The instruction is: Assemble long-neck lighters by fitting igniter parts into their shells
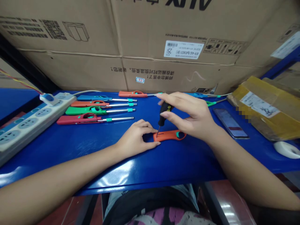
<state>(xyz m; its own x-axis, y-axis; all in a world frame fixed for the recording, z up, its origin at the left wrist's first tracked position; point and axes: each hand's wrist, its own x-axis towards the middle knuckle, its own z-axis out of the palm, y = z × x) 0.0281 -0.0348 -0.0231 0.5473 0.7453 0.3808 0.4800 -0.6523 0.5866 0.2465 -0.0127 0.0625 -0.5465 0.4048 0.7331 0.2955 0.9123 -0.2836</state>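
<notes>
An orange lighter body [170, 135] lies flat on the blue shelf, its trigger loop and a green piece at the right end. My left hand [137, 137] pinches the left end of it between thumb and fingers. Above it, my right hand [192, 115] grips the black handle of a screwdriver [162, 118], held nearly upright. The screwdriver's tip meets the lighter body near its left end. Whether a screw sits under the tip is too small to tell. Whether a metal tube extends from this lighter body beneath my right hand cannot be made out.
Several long-necked lighters, among them a red one [78, 118] and a green one [85, 110], lie at the left beside a power strip [35, 122]. A large cardboard box [93, 68] walls off the back. At the right are a phone [231, 123], a taped package [269, 106] and a white roll [287, 150].
</notes>
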